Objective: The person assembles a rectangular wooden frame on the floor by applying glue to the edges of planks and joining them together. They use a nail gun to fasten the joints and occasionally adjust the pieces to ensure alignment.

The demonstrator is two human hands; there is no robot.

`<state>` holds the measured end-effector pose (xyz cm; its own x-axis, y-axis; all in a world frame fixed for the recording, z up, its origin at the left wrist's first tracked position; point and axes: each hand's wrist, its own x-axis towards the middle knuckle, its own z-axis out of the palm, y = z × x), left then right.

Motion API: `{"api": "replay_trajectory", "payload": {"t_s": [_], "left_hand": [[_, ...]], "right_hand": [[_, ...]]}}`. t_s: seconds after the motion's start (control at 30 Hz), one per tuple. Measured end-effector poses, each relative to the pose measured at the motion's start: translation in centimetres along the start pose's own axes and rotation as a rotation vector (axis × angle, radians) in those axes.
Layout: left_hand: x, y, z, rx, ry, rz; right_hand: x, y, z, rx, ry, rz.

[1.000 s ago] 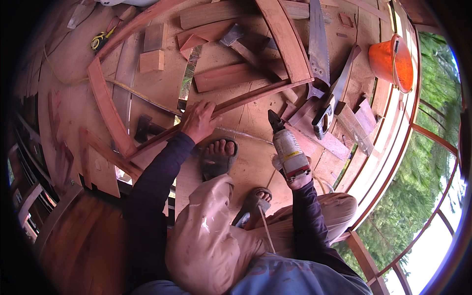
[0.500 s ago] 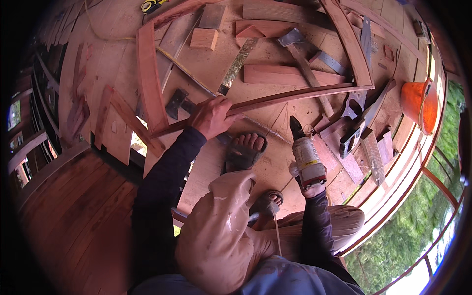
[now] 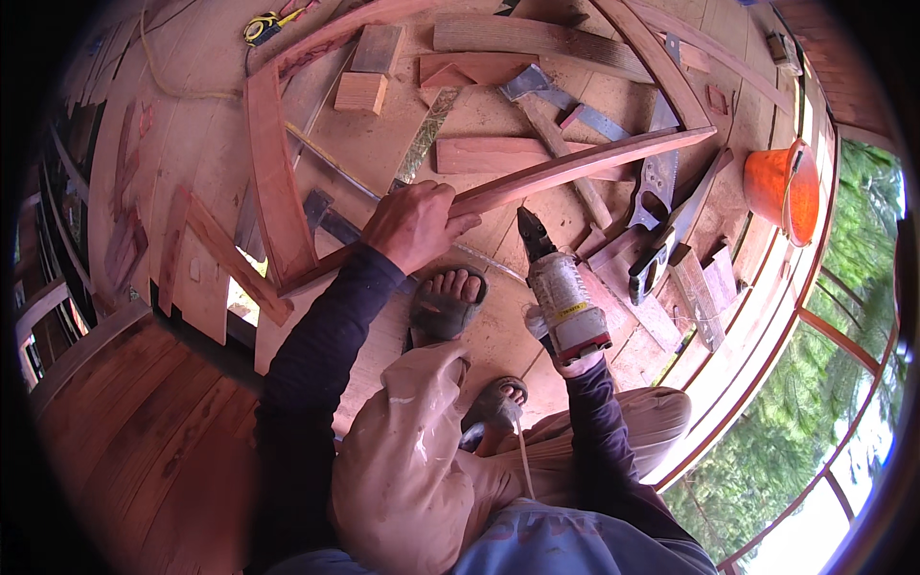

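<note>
My left hand is closed over the near rail of a reddish wooden frame, towards the rail's left part. The frame is four-sided and tilted, with its near rail raised off the floor. In my right hand is a handheld power tool with a pale, scuffed body, a black tapering head and a red rear end. My fingers wrap its rear, mostly hidden beneath it. The head points up and left, just below the near rail; I cannot tell whether it touches.
Inside and around the frame lie a hammer-like tool, wood blocks and planks. Handsaws rest at right, near an orange bucket. A yellow tape measure sits at far left. My sandalled foot is below the frame.
The view has shifted, moving most things left. The power tool's head has come closer to the frame's near rail, and that rail appears rolled to show more of its face.
</note>
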<state>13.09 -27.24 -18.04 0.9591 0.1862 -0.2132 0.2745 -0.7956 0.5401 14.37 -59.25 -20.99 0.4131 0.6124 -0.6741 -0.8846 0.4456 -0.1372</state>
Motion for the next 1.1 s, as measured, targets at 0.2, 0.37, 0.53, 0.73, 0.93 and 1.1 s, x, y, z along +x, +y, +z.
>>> {"api": "replay_trajectory", "payload": {"t_s": [0.2,0.37,0.53,0.73,0.93,1.1], "left_hand": [[0.1,0.0,-0.3,-0.019,0.044,0.047],[0.2,0.3,-1.2,-0.004,0.015,0.068],[0.1,0.3,-1.9,-0.023,0.018,0.06],[0.1,0.3,-1.9,-0.049,0.009,0.063],[0.1,0.2,-2.0,-0.046,-0.001,0.06],[0.3,0.1,-2.6,-0.056,-0.019,0.085]], "right_hand": [[0.4,-0.5,2.3,-0.649,0.076,-0.193],[1.6,-0.3,-0.5,-0.672,0.093,-0.239],[2.2,-0.9,-0.7,-0.74,-0.145,-0.25],[2.5,-1.3,-0.1,0.212,-0.25,0.004],[2.6,-1.5,1.4,0.177,-0.261,-0.006],[3.5,-1.6,0.5,0.195,-0.378,0.031]]}}
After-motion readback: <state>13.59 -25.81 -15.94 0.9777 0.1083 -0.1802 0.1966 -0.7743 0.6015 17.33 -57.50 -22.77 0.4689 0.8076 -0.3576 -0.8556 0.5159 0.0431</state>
